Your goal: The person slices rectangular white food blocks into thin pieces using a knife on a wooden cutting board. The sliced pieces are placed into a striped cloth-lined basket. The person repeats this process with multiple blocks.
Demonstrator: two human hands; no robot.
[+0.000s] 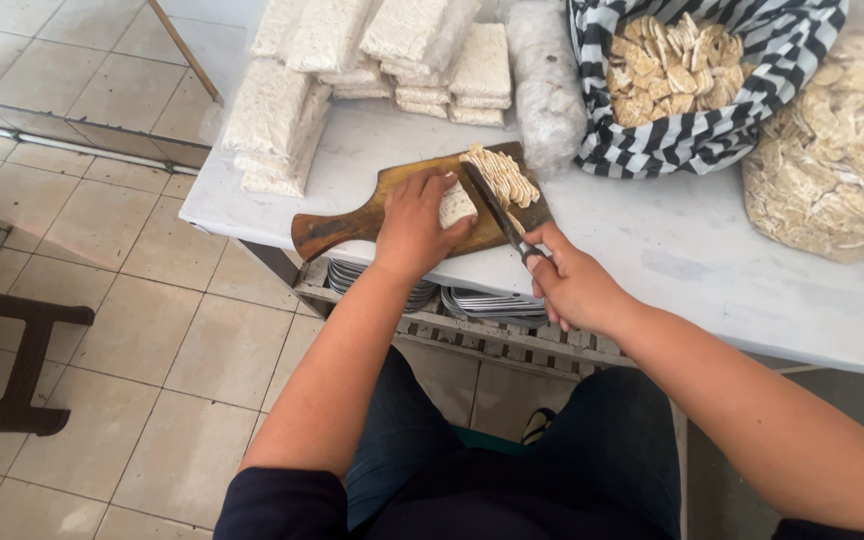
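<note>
Tempeh block (457, 205): we see a pale, off-white slab with a grainy, pebbled surface, lying on the wooden cutting board (352, 222) near the front edge of the worktop (692, 260); only its right end shows past the fingers.
Cut slices (500, 174): thin pale strips with the same speckled grain, stacked on edge in a leaning row at the board's far right corner, just beyond the blade.
Left hand (414, 222): our palm is down over the block, fingers curled and pressed onto its top, holding it against the board.
Right hand (572, 285): fingers are wrapped tight round the knife (497, 212) handle near the front edge of the worktop; the dark blade slants up and left across the board, its length lying between the block and the slices.
Cutting board: brown wood with a handle pointing to the left front corner of the worktop; it sits askew.
Wrapped blocks (297, 110): we count several whitish slabs in clear plastic, piled along the back left of the worktop.
Striped bag (742, 130): black and white fabric, open at the back edge, filled with tan cut pieces.
Clear sack (837, 150): a bulging plastic bag of similar pale pieces at the right edge.
Below the worktop: metal plates (492, 303) stacked on a slatted shelf.
</note>
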